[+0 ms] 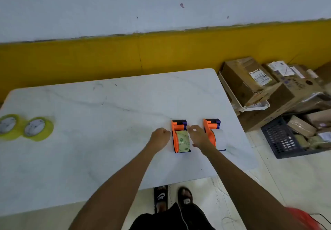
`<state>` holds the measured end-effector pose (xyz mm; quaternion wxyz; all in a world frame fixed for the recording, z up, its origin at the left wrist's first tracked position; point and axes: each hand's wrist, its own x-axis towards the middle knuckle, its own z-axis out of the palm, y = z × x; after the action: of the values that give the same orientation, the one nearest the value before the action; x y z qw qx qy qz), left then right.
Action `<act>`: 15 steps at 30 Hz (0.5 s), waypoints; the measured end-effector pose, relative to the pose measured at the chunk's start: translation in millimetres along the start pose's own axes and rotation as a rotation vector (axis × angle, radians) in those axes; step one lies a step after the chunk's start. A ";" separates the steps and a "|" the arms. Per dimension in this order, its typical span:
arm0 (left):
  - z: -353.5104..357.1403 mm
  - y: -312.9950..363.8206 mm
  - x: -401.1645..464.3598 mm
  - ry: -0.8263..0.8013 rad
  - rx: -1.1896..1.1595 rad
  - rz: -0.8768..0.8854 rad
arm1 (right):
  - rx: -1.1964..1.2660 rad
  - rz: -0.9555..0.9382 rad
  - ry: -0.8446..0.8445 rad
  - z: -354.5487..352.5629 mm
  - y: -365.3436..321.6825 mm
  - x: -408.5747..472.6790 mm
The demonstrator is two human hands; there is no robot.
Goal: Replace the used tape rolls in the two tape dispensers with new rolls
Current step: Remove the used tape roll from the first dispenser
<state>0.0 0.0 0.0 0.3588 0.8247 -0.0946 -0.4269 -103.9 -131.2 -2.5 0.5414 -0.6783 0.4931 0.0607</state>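
Observation:
Two orange tape dispensers stand side by side on the white table (107,107), toward its right part. The left dispenser (180,136) carries a yellowish-green printed tape roll (183,141). The right dispenser (212,131) carries a pale whitish roll (220,139). My left hand (160,136) lies just left of the left dispenser with its fingers curled into a fist, holding nothing. My right hand (198,136) hovers between the two dispensers, fingers loosely bent, next to the left dispenser's right side. Two yellow-green tape rolls (38,128) lie flat at the table's far left edge.
Cardboard boxes (250,81), a white rack (247,107) and a dark plastic crate (281,140) with parcels crowd the floor right of the table. A yellow-and-white wall (125,54) runs behind the table. My feet in sandals (161,197) stand at the near edge.

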 end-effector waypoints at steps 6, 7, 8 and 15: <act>29.9 -5.0 -3.2 -0.006 -0.177 -0.154 | 0.067 0.087 -0.069 2.4 2.5 2.9; 33.6 -5.2 -3.7 -0.006 -0.200 -0.155 | 0.081 0.089 -0.076 2.5 3.8 4.8; 36.3 -3.8 -6.3 -0.020 -0.229 -0.164 | 0.088 0.085 -0.084 1.4 2.7 2.9; 39.9 20.1 -5.0 -0.040 -0.443 -0.226 | 0.170 0.081 -0.121 1.9 4.7 14.9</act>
<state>-30.8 -32.7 1.6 0.4788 0.7226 0.0870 -0.4910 -98.9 -138.3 -15.7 0.6228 -0.6045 0.4899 0.0811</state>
